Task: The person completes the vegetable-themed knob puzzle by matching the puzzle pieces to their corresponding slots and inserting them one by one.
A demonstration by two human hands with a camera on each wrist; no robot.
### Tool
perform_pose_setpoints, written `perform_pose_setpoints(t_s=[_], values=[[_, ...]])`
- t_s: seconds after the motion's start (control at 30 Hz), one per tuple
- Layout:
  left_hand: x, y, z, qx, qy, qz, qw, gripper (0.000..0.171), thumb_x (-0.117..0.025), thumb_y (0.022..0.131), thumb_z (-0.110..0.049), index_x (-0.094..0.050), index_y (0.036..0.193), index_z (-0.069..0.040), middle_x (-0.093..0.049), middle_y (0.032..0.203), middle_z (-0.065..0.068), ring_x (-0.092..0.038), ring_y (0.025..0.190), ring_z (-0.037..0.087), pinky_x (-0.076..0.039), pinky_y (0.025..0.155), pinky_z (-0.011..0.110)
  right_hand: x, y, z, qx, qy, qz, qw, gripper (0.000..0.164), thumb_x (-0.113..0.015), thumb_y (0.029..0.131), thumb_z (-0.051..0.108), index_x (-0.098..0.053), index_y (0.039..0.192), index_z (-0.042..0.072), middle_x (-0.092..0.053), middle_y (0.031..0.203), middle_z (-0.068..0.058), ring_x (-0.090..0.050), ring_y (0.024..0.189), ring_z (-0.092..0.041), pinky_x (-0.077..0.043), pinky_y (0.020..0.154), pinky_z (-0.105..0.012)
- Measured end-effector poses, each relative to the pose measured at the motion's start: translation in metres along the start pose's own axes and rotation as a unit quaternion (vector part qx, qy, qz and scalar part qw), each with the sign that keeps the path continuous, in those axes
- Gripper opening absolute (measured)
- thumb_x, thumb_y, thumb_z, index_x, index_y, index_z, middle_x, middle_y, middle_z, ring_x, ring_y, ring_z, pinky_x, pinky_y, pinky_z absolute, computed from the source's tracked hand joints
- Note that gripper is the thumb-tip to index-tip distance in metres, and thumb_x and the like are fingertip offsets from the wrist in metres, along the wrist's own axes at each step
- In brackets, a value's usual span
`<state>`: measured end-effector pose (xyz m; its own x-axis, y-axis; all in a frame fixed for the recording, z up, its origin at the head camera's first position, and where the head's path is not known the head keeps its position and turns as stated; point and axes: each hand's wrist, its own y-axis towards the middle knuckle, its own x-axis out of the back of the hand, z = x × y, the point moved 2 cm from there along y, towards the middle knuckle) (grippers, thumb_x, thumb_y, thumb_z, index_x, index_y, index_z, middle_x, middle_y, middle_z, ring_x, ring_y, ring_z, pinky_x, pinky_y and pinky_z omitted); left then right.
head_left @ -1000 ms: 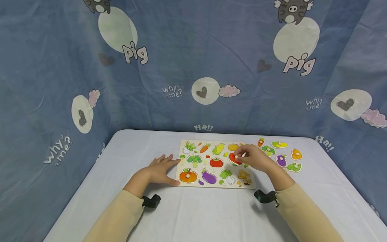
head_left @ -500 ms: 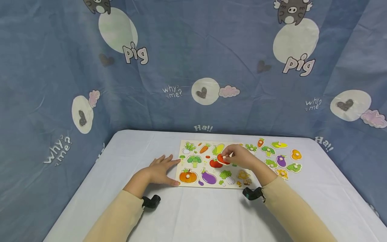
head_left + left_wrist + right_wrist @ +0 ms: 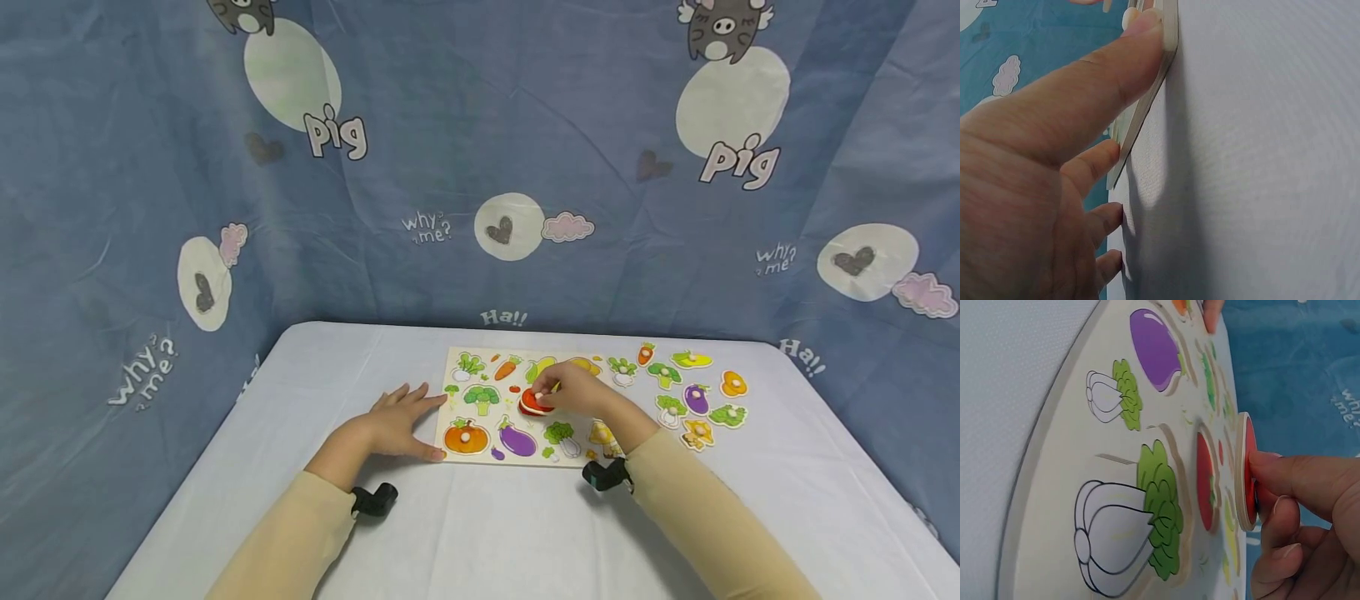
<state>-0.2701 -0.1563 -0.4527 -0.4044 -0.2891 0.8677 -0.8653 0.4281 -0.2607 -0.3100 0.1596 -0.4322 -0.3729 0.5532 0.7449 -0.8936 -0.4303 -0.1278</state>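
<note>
My right hand (image 3: 581, 393) pinches the knob of a red tomato puzzle piece (image 3: 1247, 472) between thumb and fingers. That piece hovers just over the tomato recess (image 3: 1204, 481) of the wooden vegetable puzzle board (image 3: 1054, 487); a narrow gap shows between them in the right wrist view. My left hand (image 3: 397, 423) spreads its fingers at the board's left edge. Its thumb (image 3: 1116, 69) rests on the near left corner, and the index finger touches the side. Within the board's lower left recess lies a knobbed pumpkin piece (image 3: 467, 437).
Several loose knobbed pieces lie right of the board, among them a carrot (image 3: 646, 354), a broccoli (image 3: 663, 374), an eggplant (image 3: 697, 400) and a mushroom (image 3: 697, 433). White cloth covers the table (image 3: 450, 533). Blue printed fabric (image 3: 420, 283) hangs behind it.
My right hand has carried the tomato piece leftward from the board's right side to over the tomato recess. The left hand and the board have stayed put.
</note>
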Motion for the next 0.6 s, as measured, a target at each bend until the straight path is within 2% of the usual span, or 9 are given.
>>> perform_pose_setpoints(t_s=[0.17,0.6], values=[[0.000,0.001,0.000,0.002,0.002,-0.004,1.0000,0.102,-0.083,0.073,-0.057,-0.037,0.156,-0.022,-0.019,0.165,0.018,-0.008,0.151,0.044,-0.004,0.120,0.062,-0.004,0.002,0.000,-0.023,0.006,0.006,1.000,0.007,-0.071,0.093,0.008,-0.072,0.100,0.010,-0.064,0.091,0.001,-0.056,0.085,-0.017,-0.050,0.077,-0.031],[0.002,-0.002,-0.002,0.001,-0.002,-0.002,1.0000,0.101,-0.083,0.073,-0.057,-0.037,0.156,-0.022,-0.020,0.165,0.017,-0.008,0.151,0.044,-0.005,0.120,0.062,-0.012,0.006,0.004,-0.024,0.001,0.023,0.999,0.005,-0.069,0.094,0.005,-0.071,0.096,0.009,-0.062,0.088,-0.001,-0.054,0.081,-0.016,-0.049,0.073,-0.029]])
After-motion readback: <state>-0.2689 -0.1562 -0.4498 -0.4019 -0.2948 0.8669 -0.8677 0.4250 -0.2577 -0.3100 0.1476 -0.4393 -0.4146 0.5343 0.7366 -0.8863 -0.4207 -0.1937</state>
